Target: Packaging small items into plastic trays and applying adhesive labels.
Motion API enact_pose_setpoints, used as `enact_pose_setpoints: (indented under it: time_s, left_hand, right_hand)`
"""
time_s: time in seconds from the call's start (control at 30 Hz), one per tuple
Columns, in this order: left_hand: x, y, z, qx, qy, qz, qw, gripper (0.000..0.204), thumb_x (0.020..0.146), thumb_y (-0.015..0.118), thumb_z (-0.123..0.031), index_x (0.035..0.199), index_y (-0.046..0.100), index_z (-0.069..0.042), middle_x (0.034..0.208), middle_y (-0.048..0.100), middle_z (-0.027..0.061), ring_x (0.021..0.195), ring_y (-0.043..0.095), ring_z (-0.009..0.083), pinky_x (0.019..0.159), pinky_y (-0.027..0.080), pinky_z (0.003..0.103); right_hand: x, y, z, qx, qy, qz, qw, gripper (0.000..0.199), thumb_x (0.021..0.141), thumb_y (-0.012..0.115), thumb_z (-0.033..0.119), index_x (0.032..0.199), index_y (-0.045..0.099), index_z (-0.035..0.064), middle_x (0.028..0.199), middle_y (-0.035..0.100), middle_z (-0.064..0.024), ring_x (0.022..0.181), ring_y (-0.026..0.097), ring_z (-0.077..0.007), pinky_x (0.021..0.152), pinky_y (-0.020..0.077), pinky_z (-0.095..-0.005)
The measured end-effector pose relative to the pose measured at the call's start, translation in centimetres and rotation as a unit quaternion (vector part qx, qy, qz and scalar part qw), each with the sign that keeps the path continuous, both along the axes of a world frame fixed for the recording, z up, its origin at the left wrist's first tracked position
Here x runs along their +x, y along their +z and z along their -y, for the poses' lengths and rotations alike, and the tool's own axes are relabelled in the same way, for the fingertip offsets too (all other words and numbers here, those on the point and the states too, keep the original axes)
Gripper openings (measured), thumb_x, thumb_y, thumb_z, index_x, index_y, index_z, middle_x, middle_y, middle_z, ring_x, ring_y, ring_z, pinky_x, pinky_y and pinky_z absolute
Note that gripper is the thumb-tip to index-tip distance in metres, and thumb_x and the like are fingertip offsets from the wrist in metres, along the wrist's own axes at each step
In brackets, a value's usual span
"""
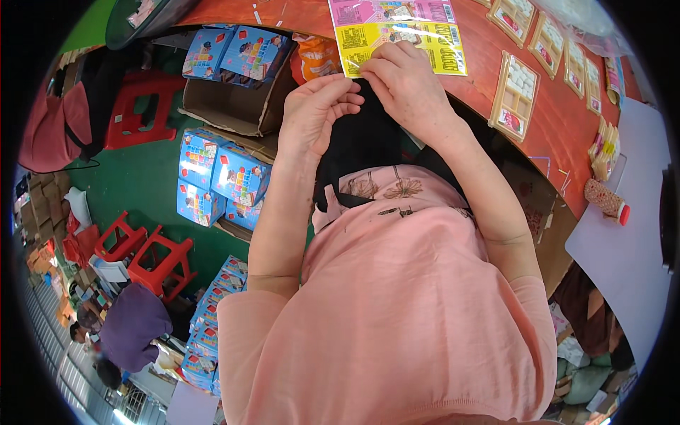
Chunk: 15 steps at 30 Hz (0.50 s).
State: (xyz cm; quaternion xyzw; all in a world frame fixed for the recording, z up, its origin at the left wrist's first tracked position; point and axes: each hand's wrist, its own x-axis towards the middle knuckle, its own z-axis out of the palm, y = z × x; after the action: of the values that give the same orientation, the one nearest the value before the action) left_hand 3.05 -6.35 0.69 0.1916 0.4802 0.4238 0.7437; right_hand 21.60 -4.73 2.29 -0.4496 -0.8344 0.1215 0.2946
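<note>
Both of my hands meet at the near edge of a clear plastic packet with a yellow and pink printed card [397, 32] inside, lying on the red-brown table [496, 64]. My left hand [315, 106] pinches the packet's lower edge with its fingertips. My right hand [407, 81] rests on the same edge, fingers curled over it. A black cloth [358, 142] lies under my wrists against my pink top.
Several flat packs of white pieces [516, 95] lie on the table to the right. Blue printed boxes [219, 173] are stacked on the green floor at left, beside an open carton [237, 106] and red stools [145, 251]. Another person in purple [131, 322] crouches lower left.
</note>
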Motion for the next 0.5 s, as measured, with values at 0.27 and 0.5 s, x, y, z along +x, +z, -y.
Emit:
enact_pose_setpoints:
  time_s: [0.27,0.5]
  left_hand:
    - [0.3,-0.2,-0.6,0.014,0.000,0.000,1.000,0.021,0.091,0.068,-0.008,0.105,0.066,0.009,0.093,0.071,0.0150,0.078,0.070,0.0220,0.069,0.057,0.030]
    - [1.2,-0.1,-0.7,0.128,0.006,-0.081,0.988,0.017,0.094,0.065,-0.007,0.103,0.069,0.007,0.091,0.072,0.0124,0.073,0.069,0.0177,0.066,0.055,0.027]
  right_hand:
    - [-0.4,0.3,-0.2,-0.014,-0.008,0.021,1.000,0.009,0.087,0.067,0.007,0.095,0.067,0.0026,0.096,0.061,-0.0079,0.093,0.057,-0.0278,0.083,0.0452,-0.0398]
    - [-0.3,0.5,-1.1,-0.022,0.000,0.024,0.999,0.008,0.086,0.065,0.005,0.093,0.068,0.0012,0.091,0.064,-0.0106,0.089,0.062,-0.0303,0.079,0.0479,-0.0411]
